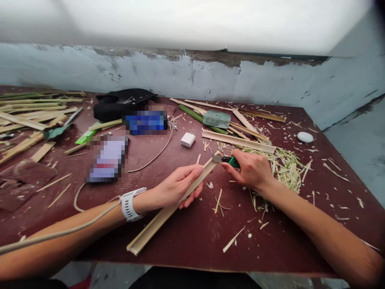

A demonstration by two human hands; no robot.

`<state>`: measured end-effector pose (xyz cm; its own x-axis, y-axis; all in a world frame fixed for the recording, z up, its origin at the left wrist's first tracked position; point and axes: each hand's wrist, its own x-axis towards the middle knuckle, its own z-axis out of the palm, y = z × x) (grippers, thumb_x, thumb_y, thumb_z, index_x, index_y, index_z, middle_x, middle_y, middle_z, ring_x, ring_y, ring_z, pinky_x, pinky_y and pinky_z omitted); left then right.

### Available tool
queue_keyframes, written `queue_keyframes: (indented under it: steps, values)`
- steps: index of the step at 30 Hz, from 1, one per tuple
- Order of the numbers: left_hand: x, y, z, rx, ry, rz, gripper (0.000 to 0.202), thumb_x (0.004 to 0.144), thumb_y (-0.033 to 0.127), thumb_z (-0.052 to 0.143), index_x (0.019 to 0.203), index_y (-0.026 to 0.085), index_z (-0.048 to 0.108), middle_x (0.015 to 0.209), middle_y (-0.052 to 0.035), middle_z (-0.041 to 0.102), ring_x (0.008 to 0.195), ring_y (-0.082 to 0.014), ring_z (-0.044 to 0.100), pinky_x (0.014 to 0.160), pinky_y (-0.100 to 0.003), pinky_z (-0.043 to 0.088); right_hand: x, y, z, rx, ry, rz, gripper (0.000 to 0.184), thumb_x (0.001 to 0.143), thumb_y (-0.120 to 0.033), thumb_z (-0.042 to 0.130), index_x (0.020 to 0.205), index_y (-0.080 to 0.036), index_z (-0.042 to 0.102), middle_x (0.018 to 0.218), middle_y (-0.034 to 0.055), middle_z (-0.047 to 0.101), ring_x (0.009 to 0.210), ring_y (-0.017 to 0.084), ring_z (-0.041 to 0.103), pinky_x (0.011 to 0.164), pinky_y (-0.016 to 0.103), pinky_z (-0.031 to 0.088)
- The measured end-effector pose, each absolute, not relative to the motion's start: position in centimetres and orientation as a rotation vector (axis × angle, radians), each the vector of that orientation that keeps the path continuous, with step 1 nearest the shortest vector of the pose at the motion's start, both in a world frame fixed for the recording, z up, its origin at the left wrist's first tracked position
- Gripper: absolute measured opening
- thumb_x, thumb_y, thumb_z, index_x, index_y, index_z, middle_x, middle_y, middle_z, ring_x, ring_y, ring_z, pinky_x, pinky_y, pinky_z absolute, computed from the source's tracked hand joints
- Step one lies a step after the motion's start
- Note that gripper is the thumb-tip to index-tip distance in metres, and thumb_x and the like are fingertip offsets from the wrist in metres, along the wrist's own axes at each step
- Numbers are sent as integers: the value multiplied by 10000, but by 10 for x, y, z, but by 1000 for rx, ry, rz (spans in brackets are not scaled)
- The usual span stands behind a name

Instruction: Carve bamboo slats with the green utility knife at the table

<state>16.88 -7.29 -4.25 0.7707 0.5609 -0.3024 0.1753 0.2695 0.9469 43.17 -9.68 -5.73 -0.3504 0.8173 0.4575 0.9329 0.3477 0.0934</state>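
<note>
Our L hand [177, 186] grips the split bamboo strip [156, 224] abt midway, thumb on top – strip slants over the brown table [198, 241]. Our R hand [255, 170] clasps a knife w/ green handle [233, 161], blade at strip's far end – shavings [288, 168] beside R wrist.

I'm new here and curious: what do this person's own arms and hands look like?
The left hand and right hand are gloveless; no sleeves show. A white, slotted wristband is on the left arm; the right arm has nothing on it. A pale cable crosses the left arm.
</note>
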Motion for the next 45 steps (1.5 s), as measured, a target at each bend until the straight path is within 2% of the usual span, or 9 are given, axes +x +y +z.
queue_keyframes:
  steps: [11, 14, 17, 23, 28, 37, 45]
  values:
    - [154, -75, -25, 1390, 634, 147, 357, 1045, 533, 431, 1064, 184, 504, 585, 72, 533, 355, -49, 441, 322, -114, 300, 449, -106, -37, -1458, -2438, -477, 465, 952, -596, 528, 691, -212, 548, 570, 17, 576, 472, 138, 482, 496, 302, 233]
    - [150, -72, -20, 1315, 607, 113, 351, 1040, 530, 444, 1073, 185, 497, 552, 83, 526, 311, -54, 408, 297, -125, 286, 476, -94, -32, -1631, -2229, -396, 484, 984, -592, 458, 680, -222, 525, 491, -11, 488, 400, 123, 396, 468, 295, 205]
    - [150, -73, -23, 1321, 628, 113, 352, 1031, 541, 459, 1008, 191, 489, 570, 78, 532, 323, -50, 413, 301, -121, 293, 490, -90, -26, -1788, -1966, -418, 500, 989, -622, 406, 687, -235, 503, 470, -21, 419, 410, 141, 395, 481, 299, 234]
    - [155, -76, -35, 1366, 644, 180, 362, 1030, 553, 450, 958, 199, 476, 580, 72, 529, 353, -53, 433, 317, -116, 300, 452, -107, -30, -1536, -2208, -50, 473, 1002, -564, 437, 662, -235, 421, 484, -35, 437, 393, 118, 441, 453, 274, 271]
    - [153, -80, -32, 1369, 653, 176, 371, 1031, 555, 444, 1042, 190, 506, 579, 75, 521, 352, -50, 418, 323, -116, 299, 432, -118, -36, -1445, -2325, -79, 421, 1000, -541, 472, 718, -228, 467, 506, -34, 482, 407, 127, 464, 464, 286, 266]
    - [151, -82, -29, 1415, 637, 201, 423, 1053, 519, 415, 1275, 169, 501, 588, 78, 510, 365, -48, 409, 338, -118, 311, 416, -125, -42, -1538, -2226, -140, 448, 988, -570, 478, 699, -229, 495, 511, -9, 560, 427, 142, 530, 474, 281, 268]
    - [154, -86, -27, 1326, 677, 212, 373, 1041, 539, 439, 1091, 179, 522, 572, 81, 510, 345, -43, 395, 307, -118, 266, 427, -112, -43, -1491, -2303, -340, 485, 976, -614, 482, 714, -212, 552, 534, 14, 582, 454, 159, 544, 487, 296, 229]
